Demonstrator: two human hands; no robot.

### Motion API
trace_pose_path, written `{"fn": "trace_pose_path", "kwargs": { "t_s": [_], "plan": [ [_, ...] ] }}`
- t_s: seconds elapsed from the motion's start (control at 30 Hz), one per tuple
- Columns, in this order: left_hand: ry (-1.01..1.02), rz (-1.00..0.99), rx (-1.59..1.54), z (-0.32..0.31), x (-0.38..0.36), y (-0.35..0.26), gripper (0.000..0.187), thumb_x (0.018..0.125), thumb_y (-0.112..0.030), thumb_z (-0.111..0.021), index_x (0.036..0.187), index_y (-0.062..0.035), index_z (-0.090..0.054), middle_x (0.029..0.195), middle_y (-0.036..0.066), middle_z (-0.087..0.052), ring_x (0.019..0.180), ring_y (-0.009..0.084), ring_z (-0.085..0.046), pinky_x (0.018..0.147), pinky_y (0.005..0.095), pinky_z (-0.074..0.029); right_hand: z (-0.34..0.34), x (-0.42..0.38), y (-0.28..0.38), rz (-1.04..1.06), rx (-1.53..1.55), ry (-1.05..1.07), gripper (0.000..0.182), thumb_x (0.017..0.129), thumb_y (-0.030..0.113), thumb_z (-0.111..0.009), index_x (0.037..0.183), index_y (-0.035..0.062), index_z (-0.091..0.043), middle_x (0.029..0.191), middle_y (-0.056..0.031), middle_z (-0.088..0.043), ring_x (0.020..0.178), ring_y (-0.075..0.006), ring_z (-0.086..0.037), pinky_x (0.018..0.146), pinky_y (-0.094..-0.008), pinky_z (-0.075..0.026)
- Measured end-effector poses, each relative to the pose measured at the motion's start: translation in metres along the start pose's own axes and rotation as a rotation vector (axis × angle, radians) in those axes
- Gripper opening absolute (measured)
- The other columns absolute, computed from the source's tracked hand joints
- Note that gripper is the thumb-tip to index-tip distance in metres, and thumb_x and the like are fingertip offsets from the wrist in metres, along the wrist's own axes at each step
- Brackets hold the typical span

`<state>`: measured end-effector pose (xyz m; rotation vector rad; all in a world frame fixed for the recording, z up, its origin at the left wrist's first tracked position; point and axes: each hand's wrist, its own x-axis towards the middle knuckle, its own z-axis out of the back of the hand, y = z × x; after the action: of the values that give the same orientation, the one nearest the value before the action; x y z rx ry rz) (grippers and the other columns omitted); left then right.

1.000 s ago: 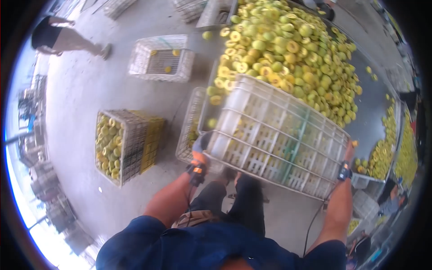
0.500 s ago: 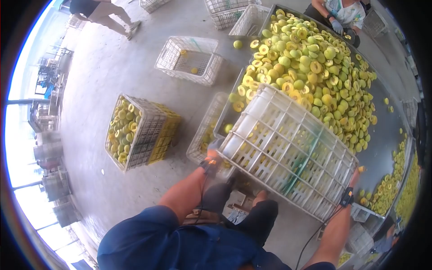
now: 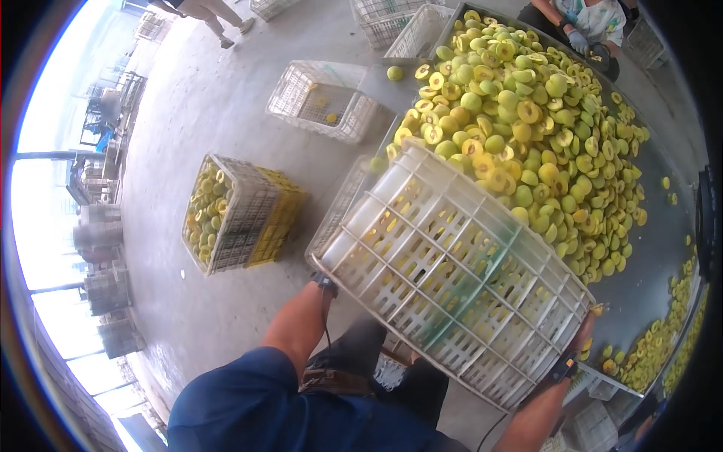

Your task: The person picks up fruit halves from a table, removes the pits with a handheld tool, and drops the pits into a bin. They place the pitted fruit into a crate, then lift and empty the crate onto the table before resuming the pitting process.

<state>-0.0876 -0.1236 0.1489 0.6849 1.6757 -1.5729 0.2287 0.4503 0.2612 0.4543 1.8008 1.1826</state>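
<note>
A white plastic crate [image 3: 459, 279] with slotted sides is tilted between my two hands over the near edge of a metal table. Its base and ribbed side face me, and a green band crosses it. At its left end my left wrist shows, with the hand itself hidden behind the crate. My right hand [image 3: 581, 339] grips the right end, its fingers partly out of sight. Beyond the crate lies a big heap of halved yellow-green fruit [image 3: 520, 113], possibly plums. Yellow shows through the slots; whether fruit is inside or behind cannot be told.
Left on the floor stands a crate of fruit [image 3: 207, 207] beside a yellow crate [image 3: 282, 218]. A nearly bare white crate [image 3: 324, 102] sits farther back. A co-worker's gloved hand [image 3: 578, 41] is across the metal table [image 3: 663, 256]. Another person's legs [image 3: 215, 15] are at upper left.
The crate has come left and nearer to me, its underside now filling more of the view. My left hand has gone behind it. The camera view has shifted slightly.
</note>
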Motion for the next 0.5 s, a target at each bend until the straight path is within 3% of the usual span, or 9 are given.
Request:
{"fn": "trace_pose_path", "kwargs": {
  "t_s": [0.07,0.1,0.17,0.5],
  "plan": [
    [-0.005,0.010,-0.043,-0.005,0.008,0.004,0.033,0.106,-0.022,-0.058,0.131,-0.0045,-0.070,0.129,0.011,-0.072,0.112,0.0240,-0.070,0.100,0.0390,-0.055,-0.018,-0.009,0.003,-0.062,0.161,-0.072,0.055,0.111,0.044,-0.041,0.138,0.0012,-0.063,0.124,-0.0141,-0.071,0.105,-0.0237,-0.070,0.089,-0.0397,-0.059],
    [-0.011,0.016,-0.058,-0.005,0.011,0.009,0.033,0.106,-0.022,-0.058,0.131,-0.0045,-0.069,0.130,0.011,-0.072,0.112,0.0242,-0.070,0.100,0.0391,-0.055,-0.012,-0.009,-0.004,-0.065,0.148,-0.169,0.052,0.112,0.046,-0.041,0.129,0.0028,-0.064,0.123,-0.0132,-0.070,0.104,-0.0220,-0.069,0.087,-0.0392,-0.059],
    [-0.010,0.020,-0.089,-0.007,0.016,0.015,0.033,0.106,-0.022,-0.057,0.132,-0.0044,-0.069,0.130,0.011,-0.072,0.113,0.0244,-0.070,0.100,0.0393,-0.055,-0.017,-0.011,-0.007,-0.042,0.137,-0.259,0.050,0.112,0.046,-0.041,0.125,0.0035,-0.063,0.120,-0.0128,-0.070,0.101,-0.0215,-0.069,0.086,-0.0384,-0.059],
    [-0.002,-0.041,-0.161,0.009,-0.024,0.036,0.035,0.106,-0.023,-0.057,0.134,-0.0043,-0.067,0.132,0.011,-0.071,0.115,0.0256,-0.069,0.102,0.0406,-0.054,-0.053,-0.018,0.013,0.110,0.117,-0.158,0.044,0.112,0.047,-0.042,0.106,0.0070,-0.060,0.104,-0.0109,-0.070,0.089,-0.0191,-0.068,0.078,-0.0348,-0.059]
  ]
}}
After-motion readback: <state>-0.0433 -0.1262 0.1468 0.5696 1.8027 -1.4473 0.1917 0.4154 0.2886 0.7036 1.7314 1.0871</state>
